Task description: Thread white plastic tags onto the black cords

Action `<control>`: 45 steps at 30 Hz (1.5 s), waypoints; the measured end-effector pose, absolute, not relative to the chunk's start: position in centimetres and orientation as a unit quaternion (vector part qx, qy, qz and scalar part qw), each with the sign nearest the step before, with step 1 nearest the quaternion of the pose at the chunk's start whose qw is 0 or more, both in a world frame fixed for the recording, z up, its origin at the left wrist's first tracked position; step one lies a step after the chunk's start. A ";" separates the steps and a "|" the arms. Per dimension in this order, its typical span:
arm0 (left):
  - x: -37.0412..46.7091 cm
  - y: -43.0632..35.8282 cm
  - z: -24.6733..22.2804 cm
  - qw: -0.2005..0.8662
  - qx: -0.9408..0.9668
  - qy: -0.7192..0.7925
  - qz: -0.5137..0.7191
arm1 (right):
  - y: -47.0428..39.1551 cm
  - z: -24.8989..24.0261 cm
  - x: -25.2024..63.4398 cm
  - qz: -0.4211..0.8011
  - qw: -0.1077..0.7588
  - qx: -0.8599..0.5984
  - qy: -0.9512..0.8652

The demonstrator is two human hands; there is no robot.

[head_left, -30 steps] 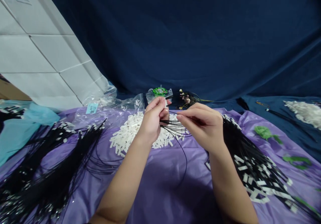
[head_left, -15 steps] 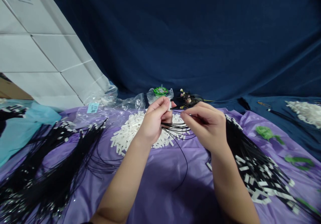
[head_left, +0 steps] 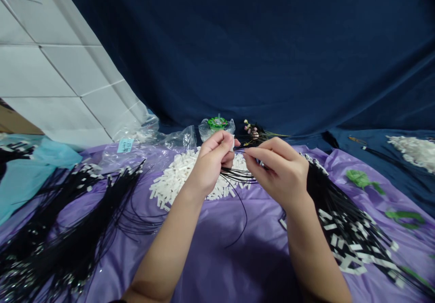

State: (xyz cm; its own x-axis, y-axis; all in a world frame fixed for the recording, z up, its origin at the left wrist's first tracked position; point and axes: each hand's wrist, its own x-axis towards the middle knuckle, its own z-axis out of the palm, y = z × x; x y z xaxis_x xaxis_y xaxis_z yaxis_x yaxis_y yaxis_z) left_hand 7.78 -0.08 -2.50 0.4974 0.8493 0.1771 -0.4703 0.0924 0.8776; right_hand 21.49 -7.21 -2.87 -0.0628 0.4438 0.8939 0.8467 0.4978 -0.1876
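Over the pile of small white plastic pieces (head_left: 176, 171), my left hand (head_left: 212, 158) pinches one white piece (head_left: 233, 142) between thumb and finger. Close beside it, my right hand (head_left: 277, 169) is closed on thin black wires (head_left: 238, 175) that run across the gap to the left palm. One wire's end points from the right fingertips toward the white piece; whether it enters the piece is hidden by the fingers. A single loose wire (head_left: 245, 214) hangs in a curve below the hands.
Bundles of black wires (head_left: 88, 221) lie on the purple cloth (head_left: 204, 262) at left. Another bundle with white ends (head_left: 350, 217) is at right. Clear plastic bags (head_left: 152, 142), a green round object (head_left: 217, 122) and small flowers (head_left: 251, 130) stand at the back by a dark blue curtain (head_left: 244, 54).
The loose hanging wire has swung a little to the left. The white piece has turned slightly in my left fingers, and the dark tip beside it no longer shows. Both hands stay nearly in place.
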 end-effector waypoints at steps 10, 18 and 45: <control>8.3 -0.1 -2.5 0.731 0.455 0.230 0.454 | -6.9 -3.5 21.1 -0.272 0.407 -0.488 -0.723; 7.7 1.1 -2.5 0.735 0.424 0.242 0.472 | -6.6 -3.2 21.9 -0.260 0.453 -0.460 -0.718; 7.2 3.9 -3.8 0.670 0.324 0.287 0.603 | -5.6 -2.7 25.0 0.261 0.815 -0.154 -0.493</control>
State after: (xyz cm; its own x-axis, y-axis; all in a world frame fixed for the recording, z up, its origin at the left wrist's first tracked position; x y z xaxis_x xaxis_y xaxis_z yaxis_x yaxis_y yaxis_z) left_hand 7.19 3.92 -3.80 0.1078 0.9941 0.0069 -0.6221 0.0620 0.7805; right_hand 24.99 -5.63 -2.69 0.3764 0.5780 0.7241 -0.2742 0.8160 -0.5089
